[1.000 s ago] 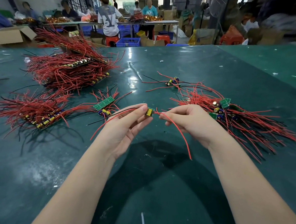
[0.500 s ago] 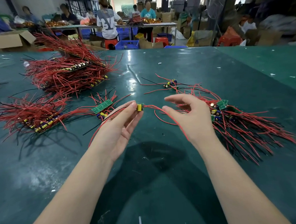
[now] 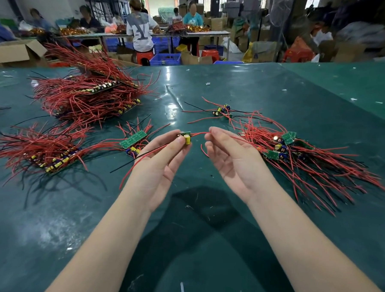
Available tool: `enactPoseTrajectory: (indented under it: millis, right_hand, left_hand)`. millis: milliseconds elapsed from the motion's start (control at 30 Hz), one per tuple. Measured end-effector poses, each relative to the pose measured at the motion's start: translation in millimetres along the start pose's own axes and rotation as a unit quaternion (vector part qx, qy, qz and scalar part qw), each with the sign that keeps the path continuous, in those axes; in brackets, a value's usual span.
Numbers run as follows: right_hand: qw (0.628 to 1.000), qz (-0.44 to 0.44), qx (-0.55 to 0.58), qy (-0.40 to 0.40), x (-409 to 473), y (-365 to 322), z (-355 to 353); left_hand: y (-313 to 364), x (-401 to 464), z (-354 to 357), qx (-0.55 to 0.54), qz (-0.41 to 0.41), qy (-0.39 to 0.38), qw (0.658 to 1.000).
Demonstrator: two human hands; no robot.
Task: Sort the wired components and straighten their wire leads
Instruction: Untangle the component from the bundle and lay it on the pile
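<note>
My left hand (image 3: 159,163) pinches a small green circuit board with a yellow capacitor (image 3: 186,138) between thumb and fingertips, above the green table (image 3: 191,224). Red and black leads trail from the board down over my left palm. One red lead (image 3: 200,133) runs right to my right hand (image 3: 230,159), which is palm up with relaxed fingers; the fingertips touch that lead. An unsorted heap of boards with red wires (image 3: 299,153) lies to the right. A small stack of sorted boards (image 3: 134,141) lies left of my left hand.
Two larger sorted piles of wired boards lie at the left (image 3: 47,153) and back left (image 3: 90,95). A few loose boards (image 3: 222,110) lie beyond my hands. People work at tables in the background, with cardboard boxes and blue crates (image 3: 164,58).
My right hand has turned palm up and opened out along the red lead. My left hand has raised the board slightly, showing the yellow capacitor.
</note>
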State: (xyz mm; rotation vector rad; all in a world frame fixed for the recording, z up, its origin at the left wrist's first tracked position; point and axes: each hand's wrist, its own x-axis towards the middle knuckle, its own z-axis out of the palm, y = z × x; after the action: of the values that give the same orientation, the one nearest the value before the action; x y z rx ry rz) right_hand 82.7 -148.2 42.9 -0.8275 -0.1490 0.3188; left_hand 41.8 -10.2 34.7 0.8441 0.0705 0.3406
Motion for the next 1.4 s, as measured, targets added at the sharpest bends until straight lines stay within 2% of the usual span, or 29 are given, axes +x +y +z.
enactPoseTrajectory:
  millis: [100,300,567,767,867,1033,1167,1267,1333,1400]
  right_hand:
    - [0.999,0.045,0.012,0.011,0,2,0]
    - [0.992,0.114,-0.043,0.029,3,-1,-6]
    - [0.985,0.063,-0.16,-0.014,5,-2,-12]
    - [0.991,0.12,-0.068,0.001,6,-4,-10]
    - [0.993,0.084,-0.088,0.001,8,-5,-11]
    - [0.97,-0.012,-0.241,0.026,8,0,-13]
    - [0.983,0.083,-0.166,0.013,4,-4,-10]
    - [0.986,0.076,-0.144,0.019,6,-5,-11]
    - [0.975,0.03,-0.214,0.046,8,-3,-11]
    - [0.949,-0.017,-0.306,0.076,9,-1,-11]
  left_hand:
    - [-3,0,0,0.032,0.016,-0.022,0.999]
    - [-5,-1,-3,0.06,0.038,-0.053,0.996]
    - [-3,-1,-2,0.048,0.012,-0.056,0.997]
    - [1,1,-1,0.0,0.014,-0.008,1.0]
    - [2,2,-1,0.002,0.008,0.0,1.0]
    - [1,0,-1,0.02,0.004,-0.004,1.0]
    - [5,3,-4,0.002,0.01,-0.001,1.0]
    - [6,3,-4,0.011,0.003,0.001,1.0]
    - [4,2,-4,0.023,-0.004,-0.001,1.0]
    - [4,1,-4,0.03,-0.007,-0.003,1.0]
